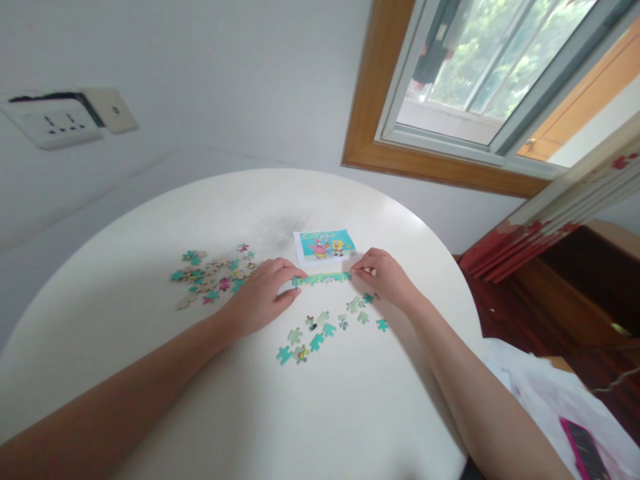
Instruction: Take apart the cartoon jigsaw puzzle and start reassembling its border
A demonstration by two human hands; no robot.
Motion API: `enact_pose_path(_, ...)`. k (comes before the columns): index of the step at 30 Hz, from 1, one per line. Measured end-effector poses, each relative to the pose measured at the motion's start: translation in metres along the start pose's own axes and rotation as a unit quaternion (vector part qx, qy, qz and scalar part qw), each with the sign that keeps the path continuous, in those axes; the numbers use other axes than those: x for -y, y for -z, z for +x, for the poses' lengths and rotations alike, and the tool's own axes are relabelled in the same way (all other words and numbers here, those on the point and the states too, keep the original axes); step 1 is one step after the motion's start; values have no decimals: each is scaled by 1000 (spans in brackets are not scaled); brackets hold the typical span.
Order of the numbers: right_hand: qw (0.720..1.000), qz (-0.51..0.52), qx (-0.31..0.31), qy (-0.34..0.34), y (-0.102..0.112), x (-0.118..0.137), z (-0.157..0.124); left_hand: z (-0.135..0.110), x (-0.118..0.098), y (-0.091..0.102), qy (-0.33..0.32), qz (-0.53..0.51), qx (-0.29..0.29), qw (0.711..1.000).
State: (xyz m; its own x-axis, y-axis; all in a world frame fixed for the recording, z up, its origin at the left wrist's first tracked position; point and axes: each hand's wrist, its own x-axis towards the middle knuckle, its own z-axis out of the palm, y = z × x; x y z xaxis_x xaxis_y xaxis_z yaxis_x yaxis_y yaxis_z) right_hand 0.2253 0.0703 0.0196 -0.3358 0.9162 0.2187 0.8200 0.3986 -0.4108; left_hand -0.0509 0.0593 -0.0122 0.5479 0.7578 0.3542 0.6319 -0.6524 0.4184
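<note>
Loose pieces [325, 330] scattered on table [150, 400], nearest the person. Beyond them, left hand [263, 293] and right hand [385, 275], fingers curled, pinch opposite ends of a joined green strip [323, 278] lying flat. Pile [213, 277] left of left hand. Picture card [325, 245] just behind strip. Window [480, 73] farthest.

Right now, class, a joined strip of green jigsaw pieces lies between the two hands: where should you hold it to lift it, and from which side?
Probably by both short ends together. The joined strip lies flat, long and thin, so a middle pinch could buckle its joints. The left hand already touches its left end and the right hand its right; coming from the near side stays clear of the picture card behind.
</note>
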Motion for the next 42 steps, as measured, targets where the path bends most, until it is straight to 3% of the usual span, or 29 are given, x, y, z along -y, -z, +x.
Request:
enact_pose_path(3,1000,-1,-1,-3,3,-3,0,0,0,0,6,-2,0,1000)
enact_pose_path(9,989,16,-125,-76,29,-21,-4,0,0,0,0,0,-3,1000)
enact_pose_path(15,979,9,-161,-125,38,-37,-8,0,0,0,-2,-1,-4,1000)
enact_pose_path(21,982,-8,-130,-133,43,-32,-5,-2,3,-2,-4,5,-5,1000)
enact_pose_path(28,998,-52,-17,-12,64,-11,9,-2,4,-1,0,9,-2,1000)
enact_pose_path(35,993,6,-113,-27,34,-39,9,-2,3,0,-11,27,7,1000)
enact_pose_path(42,988,68,-127,-49,23,-61,9,0,4,0,-21,35,5,999)
